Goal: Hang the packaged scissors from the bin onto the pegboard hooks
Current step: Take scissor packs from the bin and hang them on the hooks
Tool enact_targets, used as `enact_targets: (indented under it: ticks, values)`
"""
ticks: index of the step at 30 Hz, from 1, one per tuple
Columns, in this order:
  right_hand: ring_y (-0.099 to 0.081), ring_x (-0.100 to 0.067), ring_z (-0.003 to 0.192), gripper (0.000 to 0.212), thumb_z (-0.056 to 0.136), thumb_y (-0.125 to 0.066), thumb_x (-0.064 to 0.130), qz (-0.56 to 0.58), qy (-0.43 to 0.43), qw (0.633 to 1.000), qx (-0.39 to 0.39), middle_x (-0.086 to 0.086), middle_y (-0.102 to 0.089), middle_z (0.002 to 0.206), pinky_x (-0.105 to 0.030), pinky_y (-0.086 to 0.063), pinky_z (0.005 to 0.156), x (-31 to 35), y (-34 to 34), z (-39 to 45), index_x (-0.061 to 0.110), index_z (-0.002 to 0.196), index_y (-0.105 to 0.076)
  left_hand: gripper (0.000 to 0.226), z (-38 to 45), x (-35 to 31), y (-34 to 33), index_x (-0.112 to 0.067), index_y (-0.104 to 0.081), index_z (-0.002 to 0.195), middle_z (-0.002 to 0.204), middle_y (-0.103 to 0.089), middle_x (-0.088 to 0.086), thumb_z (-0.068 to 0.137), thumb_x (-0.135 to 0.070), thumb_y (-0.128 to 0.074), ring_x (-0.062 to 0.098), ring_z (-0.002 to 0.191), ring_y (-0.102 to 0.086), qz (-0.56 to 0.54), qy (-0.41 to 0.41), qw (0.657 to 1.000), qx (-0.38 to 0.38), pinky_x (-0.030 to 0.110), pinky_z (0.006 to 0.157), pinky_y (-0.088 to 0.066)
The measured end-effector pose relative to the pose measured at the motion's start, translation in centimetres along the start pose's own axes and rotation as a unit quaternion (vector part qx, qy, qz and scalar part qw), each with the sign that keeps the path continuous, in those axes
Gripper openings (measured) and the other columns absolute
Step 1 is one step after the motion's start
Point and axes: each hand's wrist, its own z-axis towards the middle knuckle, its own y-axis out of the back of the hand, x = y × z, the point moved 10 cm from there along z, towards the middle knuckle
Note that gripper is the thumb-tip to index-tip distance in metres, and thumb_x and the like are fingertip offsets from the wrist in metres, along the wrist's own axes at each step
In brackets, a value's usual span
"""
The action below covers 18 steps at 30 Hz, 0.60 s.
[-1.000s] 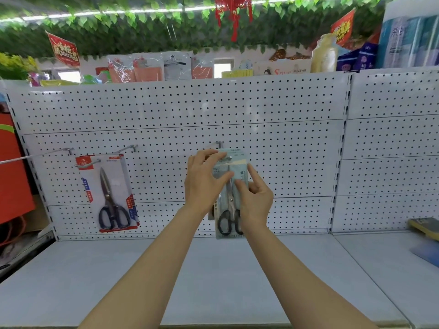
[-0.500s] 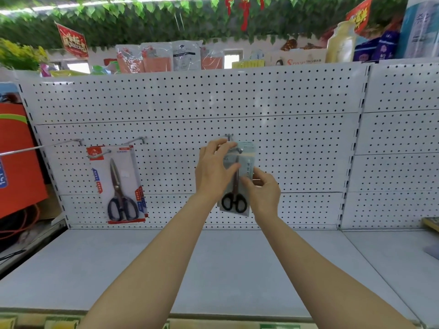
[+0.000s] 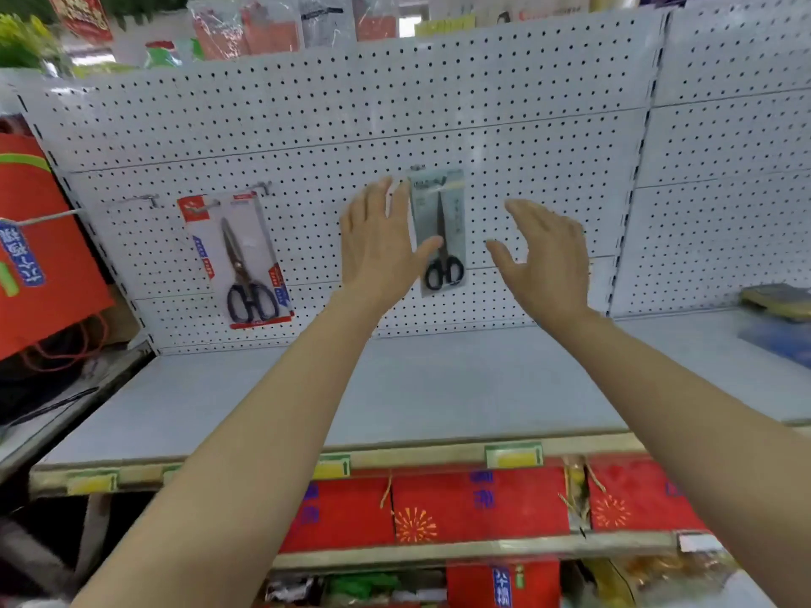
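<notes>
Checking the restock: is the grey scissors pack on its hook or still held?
On the hook: grey pack hangs from the pegboard; both hands open.

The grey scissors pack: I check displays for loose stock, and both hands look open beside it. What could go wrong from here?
1. The grey scissors pack hangs slightly tilted; its hook is hidden behind the card, so it may be only partly seated and could slip onto the shelf.
2. The left hand overlaps the pack's edge; pulling back could snag it.
3. The right hand is apart from the pack, too far to catch it.
</notes>
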Motion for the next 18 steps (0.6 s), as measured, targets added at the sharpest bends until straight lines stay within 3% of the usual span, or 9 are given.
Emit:
enact_targets:
  ticks: [9, 18]
  values:
    - [-0.061, -0.028, 0.106, 0.042, 0.089, -0.062, 0.030, -0.059, 0.040, 0.997, -0.038, -0.008, -0.067, 0.121, -0.037, -0.035, 0.097, -1.3, 8.8, -7.8, 0.006, 0.124, -0.062, 0.067, -8.5, -7.8, 0.7, -0.013, -0.036, 0.146, 0.148, -0.038, 0.007, 0.092, -0.048, -0.055, 0.030, 0.134, -0.032, -0.019, -0.040, 0.999, 0.026, 0.039, 0.109, -0.022]
    - [-0.066, -0.030, 0.096, 0.049, 0.077, -0.066, 0.029, -0.136, -0.022, 0.989, 0.056, -0.010, -0.071, 0.108, -0.041, -0.044, 0.089, -11.9, 17.0, -23.4, 0.005, 0.120, -0.064, 0.066, -22.7, -21.8, -5.9, -0.010, -0.047, 0.138, 0.139, -0.050, 0.010, 0.085, -0.046, -0.062, 0.034, 0.124, -0.045, -0.035, -0.113, 0.986, 0.114, 0.044, 0.101, -0.032]
